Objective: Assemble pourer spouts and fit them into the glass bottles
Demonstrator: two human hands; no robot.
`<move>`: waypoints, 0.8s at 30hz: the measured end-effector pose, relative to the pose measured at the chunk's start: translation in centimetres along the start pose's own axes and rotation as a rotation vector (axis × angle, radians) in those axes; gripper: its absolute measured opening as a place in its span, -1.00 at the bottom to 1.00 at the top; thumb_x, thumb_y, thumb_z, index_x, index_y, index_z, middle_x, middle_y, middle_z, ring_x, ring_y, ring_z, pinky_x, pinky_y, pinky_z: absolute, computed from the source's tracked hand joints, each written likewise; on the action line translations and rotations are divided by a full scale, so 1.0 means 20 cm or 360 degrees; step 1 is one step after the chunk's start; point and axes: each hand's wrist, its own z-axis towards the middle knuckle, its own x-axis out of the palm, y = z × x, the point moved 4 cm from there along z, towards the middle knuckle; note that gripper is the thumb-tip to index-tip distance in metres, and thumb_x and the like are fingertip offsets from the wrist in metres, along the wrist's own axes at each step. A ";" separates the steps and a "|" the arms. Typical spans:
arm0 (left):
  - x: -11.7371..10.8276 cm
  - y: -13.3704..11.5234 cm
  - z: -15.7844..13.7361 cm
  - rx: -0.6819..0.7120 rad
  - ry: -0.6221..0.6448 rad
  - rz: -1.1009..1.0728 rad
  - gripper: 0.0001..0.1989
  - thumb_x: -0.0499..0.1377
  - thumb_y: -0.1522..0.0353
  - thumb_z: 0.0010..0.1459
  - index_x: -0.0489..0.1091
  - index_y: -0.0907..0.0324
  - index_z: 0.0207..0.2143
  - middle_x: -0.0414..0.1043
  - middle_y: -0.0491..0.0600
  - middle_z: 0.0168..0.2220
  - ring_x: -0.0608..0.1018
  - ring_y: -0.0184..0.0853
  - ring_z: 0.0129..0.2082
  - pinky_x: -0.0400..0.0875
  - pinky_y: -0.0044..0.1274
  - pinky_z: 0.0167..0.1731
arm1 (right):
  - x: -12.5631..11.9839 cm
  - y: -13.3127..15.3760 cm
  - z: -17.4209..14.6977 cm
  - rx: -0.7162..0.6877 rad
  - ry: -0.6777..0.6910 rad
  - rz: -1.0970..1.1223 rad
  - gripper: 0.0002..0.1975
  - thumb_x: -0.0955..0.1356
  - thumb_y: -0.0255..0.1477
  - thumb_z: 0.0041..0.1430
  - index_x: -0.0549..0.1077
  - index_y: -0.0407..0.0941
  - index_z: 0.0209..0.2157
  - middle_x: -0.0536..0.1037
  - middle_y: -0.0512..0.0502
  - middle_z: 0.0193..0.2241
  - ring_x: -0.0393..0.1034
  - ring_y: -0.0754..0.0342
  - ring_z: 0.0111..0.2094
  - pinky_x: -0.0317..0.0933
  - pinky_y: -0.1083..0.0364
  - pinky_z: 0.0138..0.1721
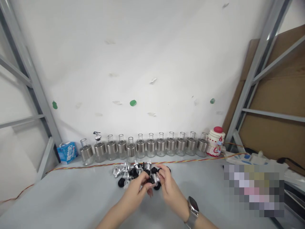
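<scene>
The fingers (145, 188) of the left hand (137, 187) are closed in a pinch on a small black-and-silver part (152, 180), and its lighter end is gripped by the closed fingertips of the right hand (169, 189). The part is held over the desk (71, 194), at the near side of a loose pile of fittings (116, 172). Behind these, 12 glass bottles (151, 145) are lined up, 1 topped by a fitting.

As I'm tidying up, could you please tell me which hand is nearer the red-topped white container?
Right. The right hand is left of the red-topped white container, nearer the camera; the left hand is farther left.
</scene>
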 end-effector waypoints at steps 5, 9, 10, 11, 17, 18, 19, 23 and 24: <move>0.00 0.02 0.00 -0.0008 0.0067 -0.0046 -0.93 0.04 0.40 0.04 0.17 0.14 -0.48 0.43 -0.13 -0.56 0.48 -0.36 -0.50 0.26 -0.59 -0.40 | 0.01 -0.01 -0.01 -0.0041 0.0013 -0.0102 -0.69 0.11 -0.51 0.18 0.11 -0.07 -0.03 0.37 -0.13 -0.30 0.29 0.03 -0.26 0.16 0.03 -0.18; 0.01 0.02 -0.01 0.0040 0.0106 0.0056 -0.92 0.04 0.45 0.03 0.19 0.16 -0.51 0.41 -0.14 -0.56 0.47 -0.38 -0.48 0.24 -0.62 -0.41 | 0.01 0.02 -0.02 -0.0097 0.0132 -0.0081 -0.66 0.12 -0.58 0.14 0.10 -0.12 -0.03 0.36 -0.10 -0.38 0.30 0.07 -0.31 0.19 0.04 -0.20; 0.01 0.02 -0.01 0.0060 0.0102 0.0089 -0.91 0.03 0.47 0.03 0.20 0.17 -0.52 0.40 -0.15 -0.56 0.47 -0.39 -0.48 0.24 -0.63 -0.41 | 0.01 0.02 -0.02 -0.0112 0.0157 -0.0087 -0.67 0.11 -0.58 0.13 0.10 -0.12 -0.04 0.35 -0.09 -0.40 0.30 0.08 -0.32 0.20 0.04 -0.21; 0.01 0.02 -0.01 0.0080 0.0098 0.0113 -0.90 0.03 0.48 0.02 0.21 0.17 -0.53 0.40 -0.15 -0.56 0.46 -0.40 -0.48 0.23 -0.64 -0.41 | 0.01 0.03 -0.02 -0.0127 0.0174 -0.0097 -0.68 0.11 -0.59 0.14 0.10 -0.13 -0.05 0.35 -0.10 -0.39 0.30 0.08 -0.33 0.20 0.04 -0.22; 0.02 0.02 0.00 0.0095 -0.0011 0.0057 -0.96 0.02 0.40 0.09 0.19 0.16 -0.43 0.36 -0.16 -0.56 0.45 -0.41 -0.52 0.27 -0.62 -0.41 | -0.01 0.06 0.01 -0.0024 0.0111 -0.0071 -0.74 0.07 -0.49 0.22 0.06 -0.08 -0.04 0.36 -0.08 -0.34 0.28 0.10 -0.32 0.16 0.09 -0.24; 0.01 0.02 0.00 0.0089 -0.0041 0.0079 -0.96 0.00 0.38 0.10 0.18 0.15 -0.41 0.37 -0.16 -0.56 0.45 -0.41 -0.52 0.27 -0.61 -0.41 | -0.02 0.05 0.02 0.0035 0.0089 -0.0049 -0.74 0.06 -0.46 0.23 0.04 -0.08 -0.03 0.35 -0.05 -0.38 0.28 0.12 -0.37 0.16 0.10 -0.28; 0.01 0.03 0.00 0.0087 -0.0064 0.0138 -0.96 -0.01 0.37 0.12 0.18 0.15 -0.39 0.38 -0.15 -0.55 0.44 -0.40 -0.51 0.27 -0.60 -0.40 | -0.02 0.05 0.03 0.0094 0.0070 -0.0030 -0.74 0.06 -0.43 0.24 0.04 -0.07 -0.03 0.34 -0.02 -0.43 0.26 0.13 -0.41 0.16 0.12 -0.32; -0.02 0.04 -0.01 0.0124 -0.0133 0.0652 -0.92 0.03 0.35 0.10 0.23 0.14 -0.32 0.41 -0.08 -0.44 0.43 -0.32 -0.42 0.25 -0.54 -0.38 | -0.04 0.01 0.05 0.0246 0.0048 -0.0067 -0.78 0.13 -0.29 0.20 0.26 -0.10 -0.38 0.29 0.05 -0.55 0.18 0.16 -0.50 0.09 0.17 -0.44; -0.02 0.04 -0.01 0.0146 -0.0140 0.0766 -0.90 0.04 0.34 0.09 0.25 0.14 -0.31 0.41 -0.05 -0.40 0.42 -0.29 -0.38 0.24 -0.52 -0.37 | -0.03 0.00 0.06 0.0282 0.0082 -0.0062 -0.72 0.14 -0.25 0.18 0.24 -0.11 -0.50 0.27 0.06 -0.59 0.16 0.17 -0.53 0.06 0.18 -0.47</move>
